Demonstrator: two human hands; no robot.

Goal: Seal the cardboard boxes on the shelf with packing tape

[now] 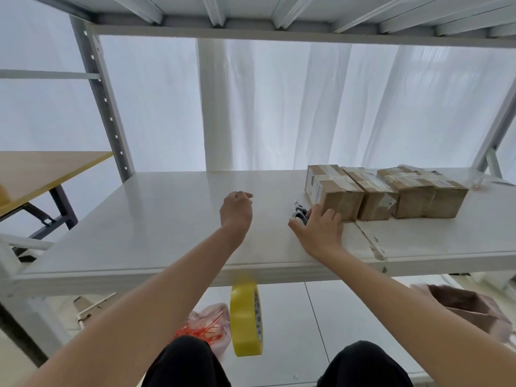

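Observation:
Three brown cardboard boxes stand side by side at the right of the white shelf [156, 219]: the left box [333, 191], the middle box [372, 194] and the right box [427, 195], all with clear tape across their tops. A yellow roll of packing tape [246, 317] is below the shelf's front edge, between my arms, with its top blurred. My left hand [236, 210] hovers over the middle of the shelf, fingers loosely curled, holding nothing. My right hand [319, 229] rests on the shelf with its fingertips against the left box, lying over the handle of the scissors [298, 209].
A strip of clear tape [371, 241] lies on the shelf near the front edge. Another shelf board runs overhead. A wooden table [42, 169] stands at the left. On the floor are a bag of red cable ties [203, 328] and a pink bag [469, 308].

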